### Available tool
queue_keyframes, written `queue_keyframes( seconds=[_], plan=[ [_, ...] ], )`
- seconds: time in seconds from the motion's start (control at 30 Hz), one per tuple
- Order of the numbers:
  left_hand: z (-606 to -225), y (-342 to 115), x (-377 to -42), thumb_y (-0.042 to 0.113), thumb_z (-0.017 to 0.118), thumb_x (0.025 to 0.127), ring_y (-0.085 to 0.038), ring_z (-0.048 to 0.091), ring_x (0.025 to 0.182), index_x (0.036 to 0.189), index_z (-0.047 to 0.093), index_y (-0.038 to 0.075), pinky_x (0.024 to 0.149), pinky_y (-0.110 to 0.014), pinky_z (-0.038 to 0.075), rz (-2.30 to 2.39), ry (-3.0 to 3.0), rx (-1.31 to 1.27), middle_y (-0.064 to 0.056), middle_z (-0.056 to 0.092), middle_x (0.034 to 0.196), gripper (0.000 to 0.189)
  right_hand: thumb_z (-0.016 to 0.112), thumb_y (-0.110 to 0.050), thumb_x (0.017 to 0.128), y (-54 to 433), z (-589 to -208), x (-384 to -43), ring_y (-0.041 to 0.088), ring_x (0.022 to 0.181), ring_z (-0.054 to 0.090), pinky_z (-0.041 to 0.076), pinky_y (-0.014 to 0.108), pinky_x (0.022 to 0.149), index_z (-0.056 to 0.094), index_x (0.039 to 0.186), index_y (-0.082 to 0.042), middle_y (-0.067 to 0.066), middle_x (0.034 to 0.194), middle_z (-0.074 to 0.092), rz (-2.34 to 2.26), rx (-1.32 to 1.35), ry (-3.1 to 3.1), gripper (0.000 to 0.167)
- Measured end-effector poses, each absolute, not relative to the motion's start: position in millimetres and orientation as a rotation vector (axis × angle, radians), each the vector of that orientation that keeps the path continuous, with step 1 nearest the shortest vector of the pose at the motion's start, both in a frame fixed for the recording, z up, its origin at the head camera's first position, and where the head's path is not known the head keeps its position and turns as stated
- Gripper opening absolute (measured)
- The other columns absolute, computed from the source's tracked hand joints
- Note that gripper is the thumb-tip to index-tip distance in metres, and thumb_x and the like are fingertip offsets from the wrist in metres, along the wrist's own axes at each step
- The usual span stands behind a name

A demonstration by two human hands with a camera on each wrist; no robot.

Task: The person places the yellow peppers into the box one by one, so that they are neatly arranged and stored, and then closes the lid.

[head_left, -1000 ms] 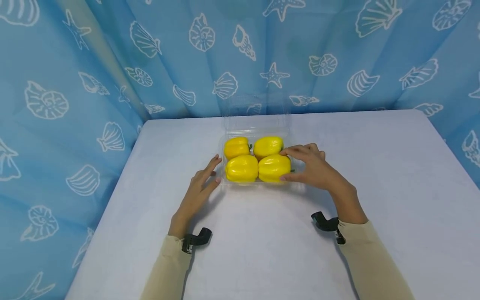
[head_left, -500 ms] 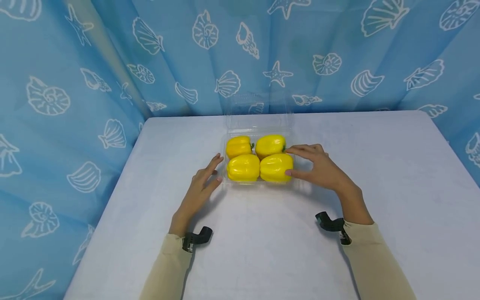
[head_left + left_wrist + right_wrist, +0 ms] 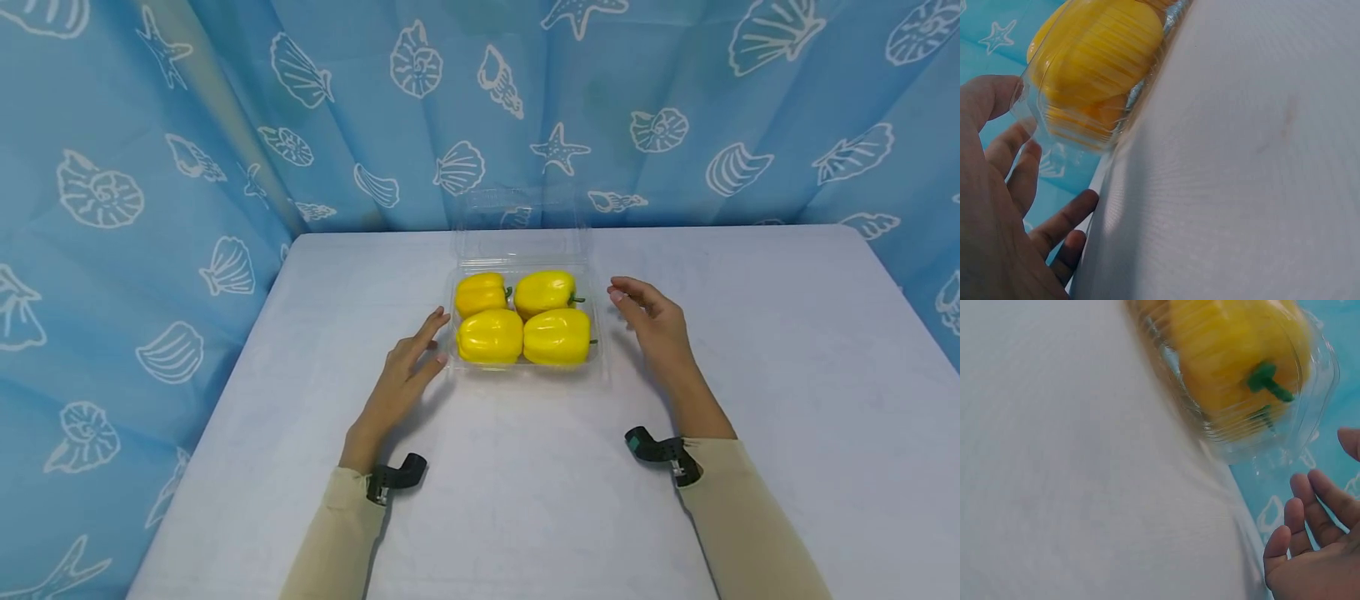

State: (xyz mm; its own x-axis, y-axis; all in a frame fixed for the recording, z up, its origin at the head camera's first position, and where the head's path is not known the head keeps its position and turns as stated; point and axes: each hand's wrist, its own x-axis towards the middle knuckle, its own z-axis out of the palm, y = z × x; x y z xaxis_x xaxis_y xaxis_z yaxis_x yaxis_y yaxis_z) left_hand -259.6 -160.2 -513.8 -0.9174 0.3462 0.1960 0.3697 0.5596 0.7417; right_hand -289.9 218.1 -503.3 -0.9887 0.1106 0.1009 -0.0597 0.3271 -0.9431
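Several glossy yellow bell peppers with green stems sit in two rows in a clear plastic clamshell box (image 3: 525, 367); the front right pepper (image 3: 557, 337) has its stem toward the right wall. The box's transparent lid (image 3: 523, 242) stands raised at the back. At the left wall is my left hand (image 3: 397, 379), its fingers spread and fairly straight, with the thumb (image 3: 999, 94) touching the rim in the left wrist view. Just right of the box, my right hand (image 3: 656, 329) is apart from it, holding nothing, fingers loosely bent.
A white cloth covers the table (image 3: 517, 492) beneath the box. Blue curtains (image 3: 330, 108) with white shell and starfish prints hang behind and along the left side. Black wrist-camera mounts (image 3: 397, 473) are strapped to both wrists.
My right hand has come off the front right pepper and moved right, out of the box. The left hand stays at the left wall. The peppers keep their places.
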Motion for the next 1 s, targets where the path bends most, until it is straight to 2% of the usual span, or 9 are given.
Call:
queue_keyframes(
  seconds=[0.17,0.53,0.83,1.0],
  plan=[
    [-512.9,-160.5,-261.4,0.04,0.046,0.106,-0.022,0.049,0.121,0.158,0.031,0.035,0.107,-0.057,0.024,-1.313,-2.749,-0.631,0.017,0.021,0.163,0.054,0.056,-0.053,0.099,219.6,-509.7,-297.8,0.017,0.112,0.051,0.046,0.023,0.085,0.061,0.137,-0.016,0.0,0.132,0.063,1.844,-0.155,-2.366,0.053],
    [-518.6,-166.2,-258.7,0.037,0.048,0.105,-0.022,0.05,0.12,0.157,0.032,0.034,0.105,-0.058,0.025,-1.313,-2.756,-0.631,0.016,0.022,0.163,0.054,0.059,-0.048,0.099,209.3,-522.5,-308.2,0.021,0.111,0.053,0.043,0.029,0.096,0.06,0.137,-0.011,0.003,0.128,0.063,2.035,-0.258,-2.27,0.054],
    [-517.6,-162.5,-258.6,0.04,0.046,0.105,-0.021,0.049,0.12,0.157,0.032,0.034,0.106,-0.057,0.025,-1.304,-2.753,-0.638,0.018,0.022,0.163,0.054,0.063,-0.039,0.099,209.3,-521.5,-326.0,0.02,0.115,0.053,0.045,0.022,0.098,0.055,0.139,-0.001,0.01,0.13,0.059,2.228,-0.177,-2.085,0.055],
    [-517.7,-163.6,-260.2,0.039,0.047,0.105,-0.021,0.05,0.12,0.157,0.032,0.036,0.106,-0.057,0.025,-1.303,-2.741,-0.644,0.018,0.022,0.163,0.054,0.063,-0.042,0.098,207.1,-518.2,-338.3,0.021,0.117,0.05,0.042,0.024,0.102,0.054,0.14,-0.002,0.01,0.132,0.057,2.284,-0.149,-2.039,0.059]
  ],
)
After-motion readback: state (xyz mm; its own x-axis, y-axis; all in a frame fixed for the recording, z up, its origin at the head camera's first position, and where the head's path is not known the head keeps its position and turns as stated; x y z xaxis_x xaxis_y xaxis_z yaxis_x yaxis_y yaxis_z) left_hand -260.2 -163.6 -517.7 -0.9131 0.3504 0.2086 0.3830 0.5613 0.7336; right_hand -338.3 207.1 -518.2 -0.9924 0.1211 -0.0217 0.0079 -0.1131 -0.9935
